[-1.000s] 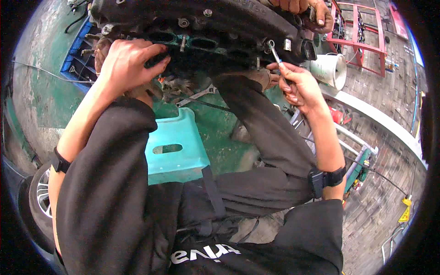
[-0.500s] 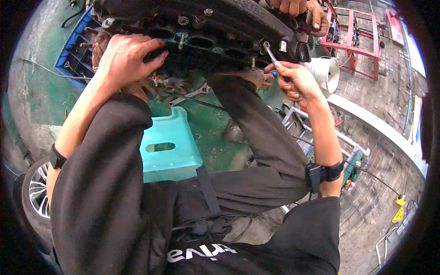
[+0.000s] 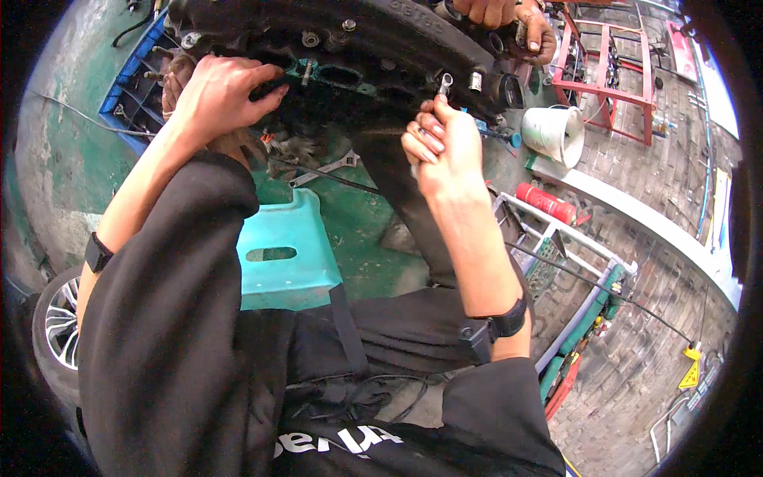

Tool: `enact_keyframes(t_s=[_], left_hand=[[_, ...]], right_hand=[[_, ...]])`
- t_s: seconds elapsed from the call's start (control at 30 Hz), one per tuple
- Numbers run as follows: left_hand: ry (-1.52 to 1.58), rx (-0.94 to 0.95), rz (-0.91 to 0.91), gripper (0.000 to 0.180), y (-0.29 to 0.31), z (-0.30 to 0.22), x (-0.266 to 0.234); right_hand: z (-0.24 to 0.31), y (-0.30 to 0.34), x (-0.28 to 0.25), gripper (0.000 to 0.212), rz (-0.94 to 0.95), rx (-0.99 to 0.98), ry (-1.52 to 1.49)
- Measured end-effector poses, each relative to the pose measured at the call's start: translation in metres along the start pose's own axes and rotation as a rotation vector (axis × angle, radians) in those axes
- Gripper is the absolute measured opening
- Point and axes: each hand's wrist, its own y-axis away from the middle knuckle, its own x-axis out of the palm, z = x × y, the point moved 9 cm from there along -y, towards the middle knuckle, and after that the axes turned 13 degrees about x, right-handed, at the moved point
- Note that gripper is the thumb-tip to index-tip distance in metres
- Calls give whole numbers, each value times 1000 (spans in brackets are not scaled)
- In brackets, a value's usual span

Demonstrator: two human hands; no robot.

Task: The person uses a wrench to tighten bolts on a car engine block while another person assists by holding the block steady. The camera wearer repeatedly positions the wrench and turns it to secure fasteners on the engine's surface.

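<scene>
A black engine (image 3: 366, 40) spans the top of the view, with blue-green gasket edging around its dark ports and a stud standing between them. My left hand (image 3: 226, 95) grips its left lower edge by a port, thumb and forefinger bent against the dark metal; the other fingers are partly hidden. In my right hand (image 3: 445, 143) is a ring wrench (image 3: 446, 83), its ring end upward at the engine's lower right edge. Most of the handle is hidden in my fist. Behind my left hand, another person's fingers (image 3: 169, 91) show in part.
Another person's hands (image 3: 517, 24) work at the engine's upper right. A turquoise stool (image 3: 290, 230) stands below. To the right are a white bucket (image 3: 552, 135), a red cylinder (image 3: 546, 203), a red metal frame (image 3: 604, 79) and a wheeled rack (image 3: 580, 278). A blue crate (image 3: 131, 95) lies left.
My right hand has moved left with the wrench, turning its handle more upright and closing more tightly around it. The red cylinder has come into sight. My left hand stays at the engine edge.
</scene>
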Motion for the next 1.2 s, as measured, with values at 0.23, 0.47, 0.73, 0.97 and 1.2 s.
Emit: enact_keyframes(t_s=[0.23, 0.47, 0.73, 0.97, 1.2], left_hand=[[-10, -29, -46, 25, -2, 2, -2], [-79, -66, -21, 19, -9, -3, -5], [-64, -73, -57, 19, -7, -1, -7], [-27, -79, -90, 20, -3, 5, -6], [-7, -33, -140, 17, 0, 0, -13]], right_hand=[[-18, -26, 48, 19, -213, -147, -548], [-16, -11, 58, 32, 71, -122, -845], [32, 41, 24, 37, 347, -154, 93], [111, 42, -41, 43, -218, -324, 1157], [123, 20, -21, 38, -195, -522, 1745]])
